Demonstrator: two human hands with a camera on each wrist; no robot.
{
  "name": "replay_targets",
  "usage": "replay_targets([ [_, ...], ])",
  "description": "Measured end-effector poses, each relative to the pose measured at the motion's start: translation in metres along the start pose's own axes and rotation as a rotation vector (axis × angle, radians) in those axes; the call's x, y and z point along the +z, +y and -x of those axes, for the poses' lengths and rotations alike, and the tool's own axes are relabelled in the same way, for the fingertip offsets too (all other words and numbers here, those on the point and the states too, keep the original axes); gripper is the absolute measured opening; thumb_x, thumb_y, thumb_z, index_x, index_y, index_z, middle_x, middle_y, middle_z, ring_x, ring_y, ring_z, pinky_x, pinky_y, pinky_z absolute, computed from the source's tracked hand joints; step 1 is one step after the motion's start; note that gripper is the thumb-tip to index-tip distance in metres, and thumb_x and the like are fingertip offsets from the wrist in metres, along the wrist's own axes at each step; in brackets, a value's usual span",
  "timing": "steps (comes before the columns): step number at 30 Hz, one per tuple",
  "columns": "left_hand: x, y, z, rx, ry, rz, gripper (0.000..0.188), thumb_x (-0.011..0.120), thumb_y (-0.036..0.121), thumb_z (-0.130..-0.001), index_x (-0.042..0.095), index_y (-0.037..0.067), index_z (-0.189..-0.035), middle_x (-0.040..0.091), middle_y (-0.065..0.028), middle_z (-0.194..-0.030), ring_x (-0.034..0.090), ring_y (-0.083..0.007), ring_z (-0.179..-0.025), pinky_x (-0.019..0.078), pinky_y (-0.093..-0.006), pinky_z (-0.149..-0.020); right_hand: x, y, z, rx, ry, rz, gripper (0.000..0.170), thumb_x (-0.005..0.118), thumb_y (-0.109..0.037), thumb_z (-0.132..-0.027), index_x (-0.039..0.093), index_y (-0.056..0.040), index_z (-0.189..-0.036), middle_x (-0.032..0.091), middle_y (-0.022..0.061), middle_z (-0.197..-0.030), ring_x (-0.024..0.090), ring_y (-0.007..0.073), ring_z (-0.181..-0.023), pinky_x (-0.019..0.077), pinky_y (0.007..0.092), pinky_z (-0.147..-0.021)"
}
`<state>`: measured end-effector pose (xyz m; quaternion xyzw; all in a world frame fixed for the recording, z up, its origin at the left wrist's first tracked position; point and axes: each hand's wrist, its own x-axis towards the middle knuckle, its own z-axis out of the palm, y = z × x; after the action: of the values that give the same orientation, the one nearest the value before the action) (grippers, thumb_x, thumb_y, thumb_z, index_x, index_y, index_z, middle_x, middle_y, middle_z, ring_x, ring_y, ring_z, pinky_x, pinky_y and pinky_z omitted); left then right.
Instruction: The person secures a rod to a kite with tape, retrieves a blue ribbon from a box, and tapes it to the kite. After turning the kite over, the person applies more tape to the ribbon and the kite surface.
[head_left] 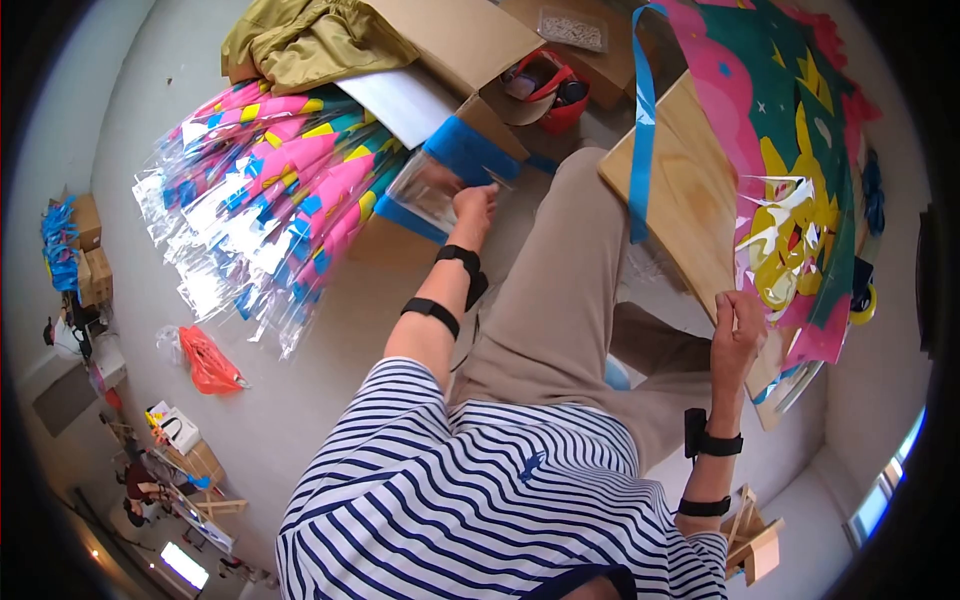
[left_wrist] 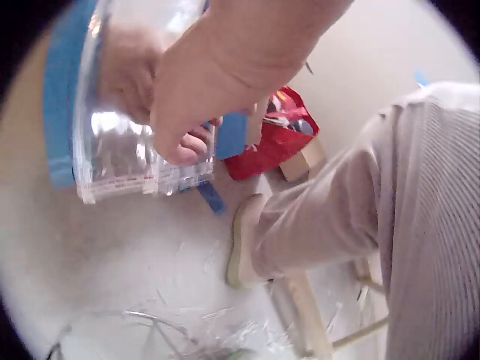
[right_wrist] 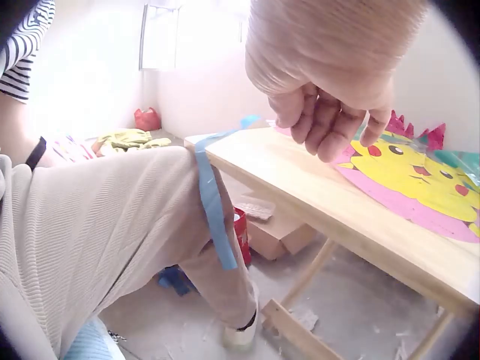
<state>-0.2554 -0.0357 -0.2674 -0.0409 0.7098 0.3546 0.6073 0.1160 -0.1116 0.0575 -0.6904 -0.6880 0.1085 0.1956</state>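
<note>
At the top middle of the head view, my left hand (head_left: 475, 205) is at a stack of clear plastic bags (head_left: 425, 190) between blue strips. In the left wrist view, the curled fingers (left_wrist: 193, 142) pinch the edge of the glossy clear bags (left_wrist: 124, 154). My right hand (head_left: 738, 325) hovers by the near edge of the wooden table (head_left: 675, 170), its fingers hanging loosely curled with nothing in them. Beside it on the table lies a pink and green kite-like sheet (head_left: 720, 80) with a yellow cartoon figure (right_wrist: 409, 169).
A fan of plastic-wrapped colourful pieces (head_left: 290, 170) lies at the left, below an olive jacket (head_left: 310, 40). A red bag (head_left: 563, 95) stands by cardboard boxes. Blue tape (right_wrist: 214, 202) hangs off the table corner. A red plastic bag (head_left: 210, 360) lies on the floor.
</note>
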Motion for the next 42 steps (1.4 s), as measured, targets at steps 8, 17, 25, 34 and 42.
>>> replay_targets([
  [8, 0.022, 0.015, 0.034, 0.739, -0.28, -0.904, 0.028, 0.07, 0.011, -0.075, 0.071, -0.001, -0.1, 0.072, -0.0189, -0.101, 0.068, -0.0341, -0.099, 0.0525, -0.041, -0.087, 0.011, 0.019, -0.015, 0.155, 0.034, 0.004, 0.014, 0.065, -0.007, -0.093, 0.059, 0.0009, -0.084, 0.058, 0.013, -0.074, 0.054, 0.0297, -0.067, 0.0434, 0.0377, -0.063],
  [17, 0.088, -0.037, -0.059, 0.772, -0.399, -1.297, 0.04, 0.059, 0.003, -0.078, 0.066, -0.002, -0.117, 0.055, -0.023, -0.136, 0.054, -0.041, -0.122, 0.045, -0.045, -0.104, 0.051, 0.077, -0.017, 0.144, 0.067, 0.178, 0.023, 0.06, -0.011, -0.098, 0.053, 0.0024, -0.081, 0.05, 0.0178, -0.073, 0.048, 0.0357, -0.065, 0.039, 0.0434, -0.06],
  [25, 0.106, -0.045, -0.119, 0.651, -0.082, -1.484, 0.032, 0.059, 0.007, -0.082, 0.066, -0.001, -0.112, 0.058, -0.0219, -0.129, 0.056, -0.0409, -0.116, 0.0465, -0.0444, -0.1, 0.056, 0.074, -0.022, 0.105, 0.058, 0.267, 0.023, 0.057, -0.008, -0.097, 0.052, 0.0028, -0.078, 0.048, 0.0204, -0.071, 0.047, 0.0401, -0.064, 0.0378, 0.0478, -0.059],
  [34, 0.079, -0.011, -0.176, 0.561, 0.039, -1.424, 0.026, 0.061, 0.013, -0.082, 0.066, -0.001, -0.103, 0.061, -0.0225, -0.114, 0.06, -0.0359, -0.105, 0.0477, -0.0439, -0.09, 0.046, 0.071, -0.012, 0.273, -0.082, 0.312, 0.031, 0.046, -0.018, -0.102, 0.055, 0.0069, -0.087, 0.053, 0.0238, -0.08, 0.052, 0.0431, -0.07, 0.0419, 0.0484, -0.063],
  [42, 0.072, -0.021, -0.182, 0.521, 0.015, -1.348, 0.023, 0.063, 0.018, -0.082, 0.067, -0.001, -0.095, 0.064, -0.023, -0.101, 0.064, -0.0316, -0.095, 0.0487, -0.0435, -0.082, 0.045, 0.061, -0.015, 0.371, -0.128, 0.365, 0.031, 0.045, -0.02, -0.103, 0.056, 0.0081, -0.094, 0.054, 0.0264, -0.085, 0.054, 0.0452, -0.075, 0.043, 0.0496, -0.067],
])
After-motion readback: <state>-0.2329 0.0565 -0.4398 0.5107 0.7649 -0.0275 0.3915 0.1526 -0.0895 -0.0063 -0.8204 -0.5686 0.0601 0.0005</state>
